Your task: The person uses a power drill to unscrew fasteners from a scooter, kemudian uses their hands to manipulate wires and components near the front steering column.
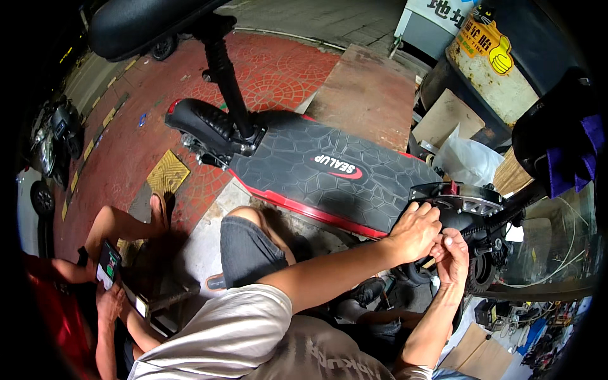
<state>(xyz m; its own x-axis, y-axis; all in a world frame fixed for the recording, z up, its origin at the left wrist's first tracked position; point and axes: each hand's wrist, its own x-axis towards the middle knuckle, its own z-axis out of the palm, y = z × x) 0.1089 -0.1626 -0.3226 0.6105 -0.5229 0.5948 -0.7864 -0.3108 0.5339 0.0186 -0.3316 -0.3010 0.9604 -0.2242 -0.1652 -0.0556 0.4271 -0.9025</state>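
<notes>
An electric scooter with a black textured deck (342, 171) and red side trim stands across the middle of the head view. At the deck's front end my left hand (415, 231) is closed, its fingers curled down beside the dark metal folding bracket (462, 198). Close against it, my right hand (451, 256) is turned palm up, with thumb and fingers pinched together. Whatever lies between the fingers of either hand is hidden or too small to make out. Below the bracket, the front tyre (481, 272) shows to the right of my right hand.
A black seat (149, 25) on a post rises from the scooter's rear. At left, a seated person holds a phone (109, 263). A clear plastic bag (465, 158) and cardboard (448, 118) lie beyond the bracket. Tools and parts (538, 335) clutter the lower right.
</notes>
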